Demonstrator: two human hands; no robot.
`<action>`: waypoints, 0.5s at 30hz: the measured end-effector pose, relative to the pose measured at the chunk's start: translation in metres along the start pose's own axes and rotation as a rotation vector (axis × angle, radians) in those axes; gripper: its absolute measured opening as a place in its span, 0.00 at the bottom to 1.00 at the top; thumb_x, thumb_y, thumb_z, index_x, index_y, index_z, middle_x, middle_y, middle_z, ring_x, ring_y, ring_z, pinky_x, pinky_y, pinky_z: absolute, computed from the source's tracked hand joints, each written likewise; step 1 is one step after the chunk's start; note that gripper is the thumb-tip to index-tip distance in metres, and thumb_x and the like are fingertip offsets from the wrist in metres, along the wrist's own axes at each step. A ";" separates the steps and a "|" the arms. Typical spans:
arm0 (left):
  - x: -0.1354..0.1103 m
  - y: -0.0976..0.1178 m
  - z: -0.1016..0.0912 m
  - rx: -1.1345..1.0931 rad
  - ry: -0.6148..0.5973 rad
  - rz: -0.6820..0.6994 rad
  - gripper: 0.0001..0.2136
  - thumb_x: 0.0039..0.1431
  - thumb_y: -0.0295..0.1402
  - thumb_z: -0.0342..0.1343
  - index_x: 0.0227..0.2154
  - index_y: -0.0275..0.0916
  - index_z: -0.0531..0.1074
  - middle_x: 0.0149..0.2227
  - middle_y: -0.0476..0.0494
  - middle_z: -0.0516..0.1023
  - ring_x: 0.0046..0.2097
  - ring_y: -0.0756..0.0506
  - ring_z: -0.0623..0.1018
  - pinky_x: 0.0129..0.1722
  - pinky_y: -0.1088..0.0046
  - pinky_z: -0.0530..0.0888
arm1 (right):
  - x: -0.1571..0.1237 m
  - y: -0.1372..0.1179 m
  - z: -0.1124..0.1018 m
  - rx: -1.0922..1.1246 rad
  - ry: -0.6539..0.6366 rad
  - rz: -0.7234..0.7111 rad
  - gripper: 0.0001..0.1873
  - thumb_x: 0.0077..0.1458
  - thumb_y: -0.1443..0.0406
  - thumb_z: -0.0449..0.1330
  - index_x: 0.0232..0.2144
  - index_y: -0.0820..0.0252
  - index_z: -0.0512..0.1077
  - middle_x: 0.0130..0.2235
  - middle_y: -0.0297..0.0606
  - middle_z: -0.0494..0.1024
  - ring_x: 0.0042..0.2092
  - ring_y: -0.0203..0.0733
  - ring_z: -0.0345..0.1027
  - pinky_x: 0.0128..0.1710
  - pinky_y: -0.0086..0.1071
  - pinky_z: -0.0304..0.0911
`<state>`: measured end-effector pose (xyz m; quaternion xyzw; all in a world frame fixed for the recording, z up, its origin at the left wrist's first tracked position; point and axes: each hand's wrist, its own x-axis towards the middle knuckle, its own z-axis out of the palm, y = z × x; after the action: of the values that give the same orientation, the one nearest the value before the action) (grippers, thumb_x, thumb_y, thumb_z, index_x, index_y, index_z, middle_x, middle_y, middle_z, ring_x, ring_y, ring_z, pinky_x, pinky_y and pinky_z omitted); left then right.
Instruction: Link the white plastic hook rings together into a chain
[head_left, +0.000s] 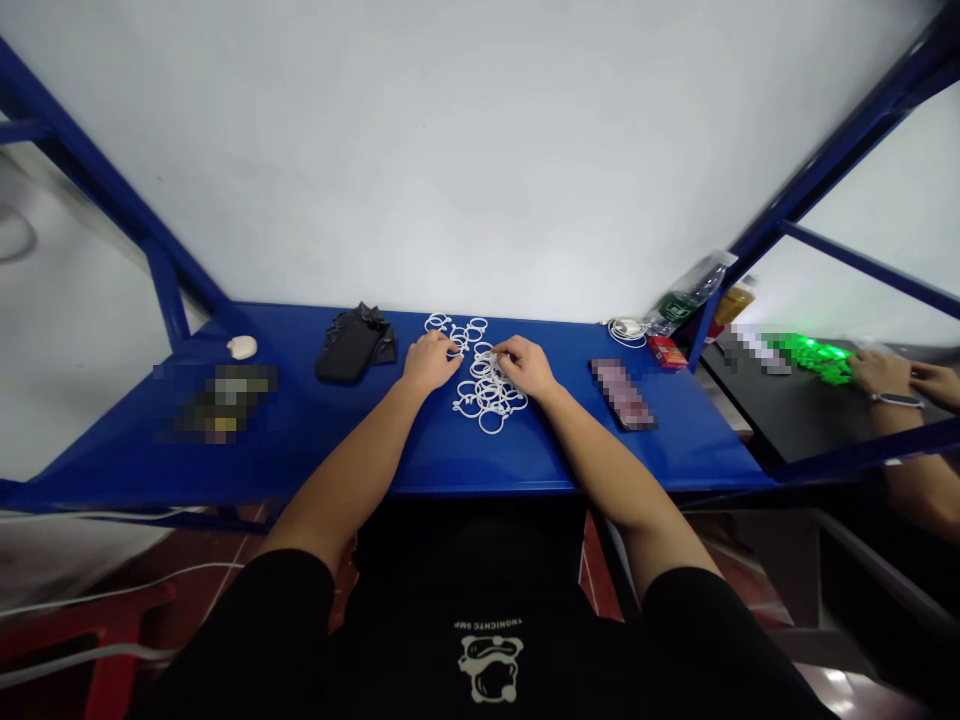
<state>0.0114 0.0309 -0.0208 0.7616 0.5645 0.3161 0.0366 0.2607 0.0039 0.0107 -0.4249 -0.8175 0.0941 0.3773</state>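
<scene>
Several white plastic rings (486,392) lie in a loose heap in the middle of the blue table (465,465). More white rings (457,326) lie just behind the heap. My left hand (429,362) rests at the heap's left edge, fingers curled and pinching a ring. My right hand (527,366) sits on the right side of the heap, fingers bent down onto the rings, gripping one.
A black pouch (351,346) and a small white object (241,347) lie to the left. A phone (622,393), a coiled white cable (627,328), a red box (666,351) and a lying bottle (690,290) are on the right. Another person's hands (900,380) work at green parts (817,357).
</scene>
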 end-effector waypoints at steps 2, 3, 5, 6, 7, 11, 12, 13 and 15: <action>0.000 0.003 -0.003 0.016 -0.008 -0.004 0.04 0.60 0.36 0.68 0.34 0.43 0.84 0.48 0.37 0.80 0.49 0.35 0.79 0.52 0.55 0.77 | 0.000 0.000 0.000 -0.011 0.012 0.004 0.12 0.62 0.69 0.58 0.40 0.57 0.82 0.39 0.40 0.82 0.41 0.44 0.74 0.46 0.37 0.68; 0.000 0.005 -0.005 0.013 -0.004 -0.007 0.04 0.61 0.36 0.67 0.33 0.42 0.83 0.48 0.37 0.80 0.50 0.35 0.79 0.52 0.55 0.77 | 0.000 0.000 0.000 -0.014 0.020 0.004 0.12 0.63 0.68 0.58 0.41 0.57 0.82 0.38 0.40 0.81 0.41 0.44 0.74 0.45 0.37 0.68; -0.001 0.012 -0.012 -0.023 0.031 0.005 0.05 0.64 0.35 0.64 0.34 0.41 0.83 0.51 0.36 0.79 0.52 0.35 0.79 0.54 0.56 0.77 | -0.001 -0.001 0.000 -0.013 0.028 0.000 0.12 0.64 0.67 0.59 0.44 0.57 0.82 0.39 0.40 0.81 0.40 0.44 0.73 0.45 0.37 0.68; -0.001 0.017 -0.016 -0.057 0.055 0.025 0.05 0.66 0.34 0.63 0.35 0.41 0.82 0.52 0.36 0.79 0.53 0.36 0.79 0.54 0.57 0.77 | -0.001 -0.003 0.000 -0.010 0.027 -0.006 0.13 0.65 0.67 0.59 0.47 0.57 0.81 0.39 0.40 0.81 0.39 0.43 0.73 0.44 0.36 0.69; -0.002 0.023 -0.020 -0.096 0.077 0.055 0.06 0.67 0.34 0.61 0.37 0.41 0.82 0.53 0.36 0.79 0.53 0.37 0.80 0.55 0.59 0.76 | -0.002 -0.005 -0.001 -0.007 0.022 -0.015 0.14 0.65 0.66 0.59 0.50 0.57 0.80 0.40 0.40 0.81 0.38 0.42 0.72 0.44 0.36 0.69; -0.010 0.048 -0.032 -0.220 0.062 0.194 0.07 0.72 0.34 0.56 0.43 0.41 0.79 0.45 0.41 0.83 0.47 0.41 0.82 0.51 0.64 0.76 | -0.003 -0.015 -0.004 0.002 0.011 -0.094 0.20 0.69 0.63 0.58 0.60 0.53 0.75 0.50 0.43 0.81 0.43 0.44 0.74 0.46 0.37 0.72; -0.012 0.053 -0.034 -0.236 0.045 0.209 0.07 0.72 0.34 0.55 0.43 0.41 0.78 0.42 0.42 0.83 0.44 0.42 0.82 0.49 0.65 0.76 | -0.002 -0.017 -0.005 0.006 0.016 -0.119 0.20 0.70 0.62 0.57 0.62 0.52 0.74 0.53 0.44 0.80 0.47 0.45 0.75 0.48 0.39 0.73; -0.013 0.057 -0.035 -0.250 0.030 0.217 0.07 0.73 0.34 0.54 0.43 0.41 0.77 0.39 0.43 0.83 0.42 0.42 0.82 0.47 0.66 0.76 | -0.002 -0.019 -0.006 0.011 0.024 -0.141 0.20 0.71 0.62 0.56 0.62 0.51 0.74 0.55 0.45 0.79 0.51 0.47 0.75 0.51 0.40 0.73; -0.015 0.062 -0.036 -0.279 0.014 0.225 0.07 0.73 0.34 0.53 0.44 0.41 0.76 0.38 0.44 0.84 0.41 0.43 0.82 0.45 0.67 0.76 | -0.002 -0.021 -0.008 0.022 0.044 -0.170 0.20 0.73 0.62 0.54 0.62 0.50 0.75 0.55 0.45 0.80 0.56 0.48 0.75 0.55 0.42 0.73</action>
<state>0.0421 -0.0159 0.0269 0.8052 0.4268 0.3987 0.1022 0.2542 -0.0121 0.0255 -0.3516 -0.8411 0.0611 0.4064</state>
